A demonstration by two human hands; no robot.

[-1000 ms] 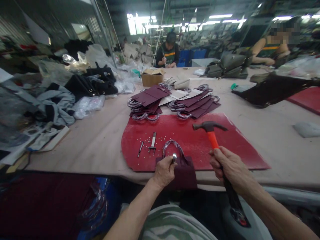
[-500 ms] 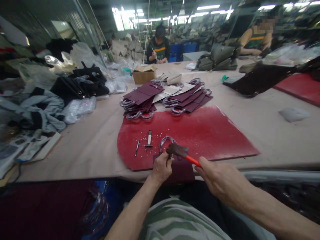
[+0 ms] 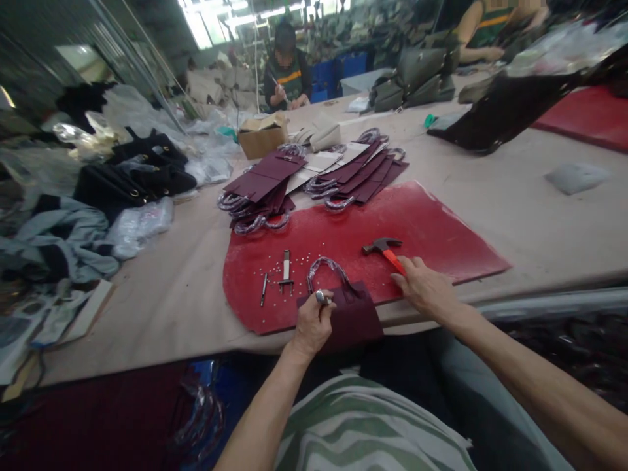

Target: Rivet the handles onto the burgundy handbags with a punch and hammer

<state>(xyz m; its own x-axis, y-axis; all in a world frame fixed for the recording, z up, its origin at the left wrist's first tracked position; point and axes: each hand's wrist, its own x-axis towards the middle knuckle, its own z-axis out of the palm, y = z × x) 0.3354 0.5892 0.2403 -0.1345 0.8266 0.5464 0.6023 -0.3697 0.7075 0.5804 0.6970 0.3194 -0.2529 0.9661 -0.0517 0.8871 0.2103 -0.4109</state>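
Note:
My left hand [image 3: 313,325] is closed round a short metal punch [image 3: 322,297], whose shiny round top shows above the fingers. It is over the left part of a maroon bag panel [image 3: 356,317], which lies across the front edge of the red mat [image 3: 441,229]. A plastic-wrapped loop handle [image 3: 328,263] stands out from the panel's far edge. To the right, my right hand [image 3: 428,288] grips the orange handle of a claw hammer [image 3: 384,247]; the hammer's head is low over the mat. Left of the panel lie a pronged tool [image 3: 286,271] and a slim metal rod [image 3: 263,290].
Tiny pale bits dot the mat around the tools. Behind it are stacked maroon panels [image 3: 267,176] and a cardboard box [image 3: 263,135]. Black bags [image 3: 132,173] and plastic wrap crowd the left. Co-workers sit across the table, one [image 3: 288,75] holding a thin tool.
The hammer has moved from above my left hand to the right, down near the mat, with my right hand still on it. The punch's top is now uncovered. The view has tilted down.

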